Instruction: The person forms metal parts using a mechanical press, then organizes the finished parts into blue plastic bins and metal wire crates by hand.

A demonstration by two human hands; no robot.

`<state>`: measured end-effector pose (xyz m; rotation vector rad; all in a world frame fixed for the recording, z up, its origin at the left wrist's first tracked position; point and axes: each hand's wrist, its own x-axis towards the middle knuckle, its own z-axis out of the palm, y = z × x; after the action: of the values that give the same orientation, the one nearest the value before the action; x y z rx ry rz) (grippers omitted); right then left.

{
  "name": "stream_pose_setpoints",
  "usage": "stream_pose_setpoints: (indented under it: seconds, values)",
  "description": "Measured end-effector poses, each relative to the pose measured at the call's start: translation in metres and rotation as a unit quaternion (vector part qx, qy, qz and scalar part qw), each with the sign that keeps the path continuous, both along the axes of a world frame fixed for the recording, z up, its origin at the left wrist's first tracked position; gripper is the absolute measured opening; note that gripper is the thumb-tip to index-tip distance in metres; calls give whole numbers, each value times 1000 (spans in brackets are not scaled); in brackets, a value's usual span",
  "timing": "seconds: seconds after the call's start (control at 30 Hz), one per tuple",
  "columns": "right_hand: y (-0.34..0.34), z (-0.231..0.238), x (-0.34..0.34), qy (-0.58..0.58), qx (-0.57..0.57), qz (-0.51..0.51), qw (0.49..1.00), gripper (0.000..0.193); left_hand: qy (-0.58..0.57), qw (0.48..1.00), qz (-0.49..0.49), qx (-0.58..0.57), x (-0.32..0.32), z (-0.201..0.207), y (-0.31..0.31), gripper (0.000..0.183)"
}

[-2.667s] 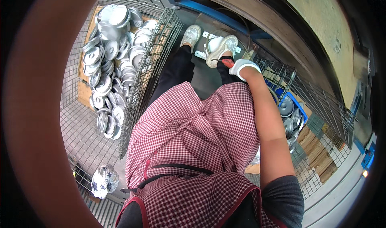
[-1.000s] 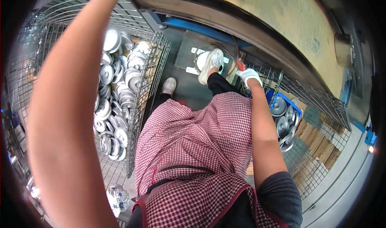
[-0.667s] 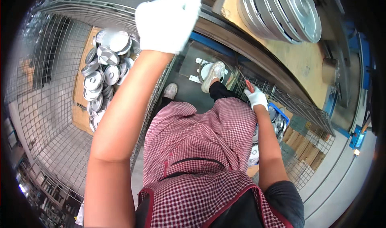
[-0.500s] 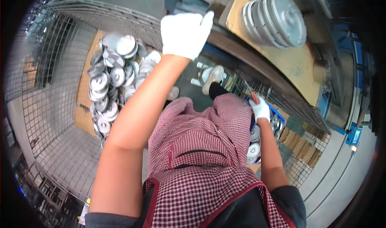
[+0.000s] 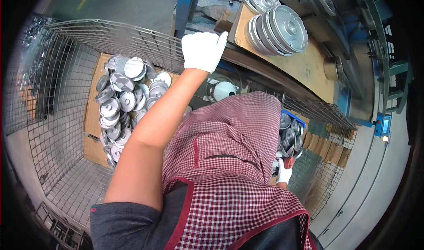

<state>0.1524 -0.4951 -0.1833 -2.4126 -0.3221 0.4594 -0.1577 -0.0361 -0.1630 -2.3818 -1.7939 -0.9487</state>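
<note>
Just off the near left corner of the wooden tabletop (image 5: 314,71), head view, the left hand (image 5: 204,51) is up in a white glove, thumb sticking out; honestly can't tell if the other fingers are clenched or loose. Right hand (image 5: 284,172), gloved too, has its fingers wrapped round a red-handled tool (image 5: 288,162), down by the near end of the blue crate (image 5: 302,121). Stacked metal discs (image 5: 289,28) sit toward the tabletop's left edge.

1 downward fisheye view, head-worn
</note>
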Motion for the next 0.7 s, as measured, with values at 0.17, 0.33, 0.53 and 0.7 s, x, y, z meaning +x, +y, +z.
stream_pose_setpoints:
  seconds: [0.17,0.33,0.53,0.7]
  values:
    - [28,24,-23,9,-52,21,998,42,-5,999,-33,14,0,-2,4,44]
    - [46,9,-5,-16,41,96,994,41,69,991,-97,58,-10,-4,7,25]
    - [94,30,-40,-71,48,47,995,39,13,986,-162,-36,-15,11,5,14]
    - [146,74,-90,55,94,-20,994,34,-50,875,-451,-169,44,60,-70,61]
